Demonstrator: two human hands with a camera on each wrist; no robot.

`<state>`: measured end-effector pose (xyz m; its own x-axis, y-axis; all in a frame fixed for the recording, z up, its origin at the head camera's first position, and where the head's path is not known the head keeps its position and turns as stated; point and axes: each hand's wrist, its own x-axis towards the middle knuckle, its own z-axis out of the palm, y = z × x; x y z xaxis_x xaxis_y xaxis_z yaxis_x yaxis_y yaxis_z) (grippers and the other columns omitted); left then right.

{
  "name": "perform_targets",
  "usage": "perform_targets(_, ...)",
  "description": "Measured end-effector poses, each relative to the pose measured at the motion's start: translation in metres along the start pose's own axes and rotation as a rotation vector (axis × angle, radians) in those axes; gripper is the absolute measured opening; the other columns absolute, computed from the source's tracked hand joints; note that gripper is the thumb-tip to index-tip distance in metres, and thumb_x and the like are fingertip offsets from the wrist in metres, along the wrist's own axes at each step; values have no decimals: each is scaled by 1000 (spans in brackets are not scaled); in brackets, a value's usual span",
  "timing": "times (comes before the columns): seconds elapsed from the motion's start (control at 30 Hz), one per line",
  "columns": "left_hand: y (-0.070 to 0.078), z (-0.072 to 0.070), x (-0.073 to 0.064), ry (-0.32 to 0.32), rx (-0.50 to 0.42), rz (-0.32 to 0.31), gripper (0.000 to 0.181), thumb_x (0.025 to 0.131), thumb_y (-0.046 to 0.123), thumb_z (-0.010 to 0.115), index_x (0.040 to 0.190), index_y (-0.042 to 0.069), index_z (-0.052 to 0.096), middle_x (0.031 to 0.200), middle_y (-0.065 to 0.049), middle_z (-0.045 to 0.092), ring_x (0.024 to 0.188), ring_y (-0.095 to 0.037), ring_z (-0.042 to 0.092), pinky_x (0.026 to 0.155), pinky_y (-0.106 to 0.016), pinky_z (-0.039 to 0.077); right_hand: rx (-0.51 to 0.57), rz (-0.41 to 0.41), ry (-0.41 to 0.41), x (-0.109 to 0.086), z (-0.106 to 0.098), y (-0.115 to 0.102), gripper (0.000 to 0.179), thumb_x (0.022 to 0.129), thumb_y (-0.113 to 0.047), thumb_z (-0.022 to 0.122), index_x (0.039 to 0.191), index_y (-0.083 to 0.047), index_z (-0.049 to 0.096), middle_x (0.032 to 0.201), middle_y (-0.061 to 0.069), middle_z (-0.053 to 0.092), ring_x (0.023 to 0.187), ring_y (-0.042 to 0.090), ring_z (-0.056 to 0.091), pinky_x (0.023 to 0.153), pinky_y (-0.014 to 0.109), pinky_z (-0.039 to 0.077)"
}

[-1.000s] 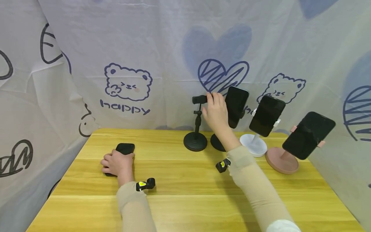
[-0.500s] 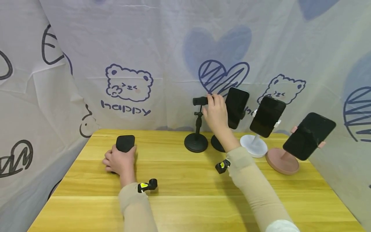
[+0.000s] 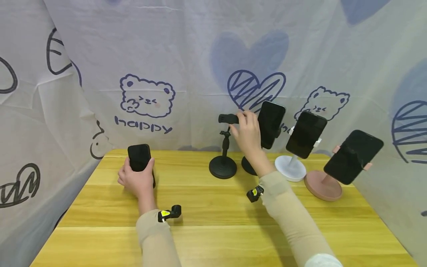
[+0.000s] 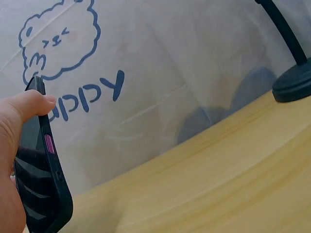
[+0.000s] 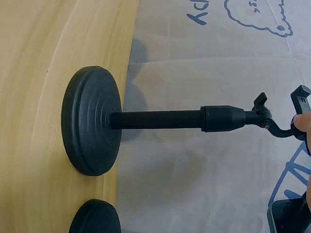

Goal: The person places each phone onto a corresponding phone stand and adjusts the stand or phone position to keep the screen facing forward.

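Observation:
My left hand (image 3: 136,181) grips a black smartphone (image 3: 139,157) by its long sides, thumb on the right edge. The phone is tipped up, screen towards me, at the left of the table. In the left wrist view a pink side button (image 4: 49,144) shows on its dark case. My right hand (image 3: 249,133) holds the right end of the black clamp (image 3: 228,118) on top of a black phone stand (image 3: 222,167). The right wrist view shows its round base (image 5: 92,121) on the table and the clamp's other arm (image 5: 300,99) sticking out past my thumb.
Right of this stand, a second black stand (image 3: 247,167), a white stand (image 3: 291,168) and a pink stand (image 3: 323,185) each carry a phone. My right forearm crosses before the second one. A printed cloth (image 3: 197,55) hangs behind the wooden table (image 3: 213,241).
The left hand has raised the phone from lying nearly flat to tipped up, its top end moving up and back. The right hand stays at the clamp, which has dipped slightly.

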<state>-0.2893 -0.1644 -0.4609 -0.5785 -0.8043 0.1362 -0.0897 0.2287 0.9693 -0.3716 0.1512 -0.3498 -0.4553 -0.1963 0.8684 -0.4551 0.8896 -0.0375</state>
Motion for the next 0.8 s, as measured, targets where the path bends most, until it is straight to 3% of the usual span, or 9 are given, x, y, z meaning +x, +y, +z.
perform_targets(0.23, 16, -1, -3, -1, -159, -67, 90, 67, 47, 86, 144, 18, 49, 143, -12, 43, 134, -31, 32, 113, -45, 29, -12, -5, 20, -1, -2, -3, 42, 81, -21, 80, 111, 3, 63, 110, 21, 57, 104, 37, 53, 93, 46, 46)
perform_targets(0.37, 25, 1, -6, -14, -243, -75, 89, 67, 42, 88, 143, 15, 49, 140, -11, 45, 132, -28, 33, 113, -40, 31, -26, 3, 26, -3, -3, -3, 43, 80, -21, 81, 110, 4, 63, 109, 21, 57, 102, 38, 53, 93, 46, 45)
perform_targets(0.6, 42, 10, -15, -81, -377, -50, 91, 68, 40, 88, 145, 13, 47, 140, -11, 42, 121, -23, 39, 105, -37, 39, -27, 26, 27, -6, -2, -2, 43, 83, -24, 78, 111, 3, 62, 109, 22, 56, 103, 37, 52, 94, 45, 45)
perform_targets(0.8, 55, 14, -24, -100, -394, -8, 88, 68, 38, 88, 143, 15, 50, 136, -11, 45, 113, -21, 39, 95, -35, 39, -8, 0, 21, -6, -3, -2, 40, 85, -21, 76, 114, 4, 62, 109, 23, 56, 100, 38, 52, 94, 45, 45)
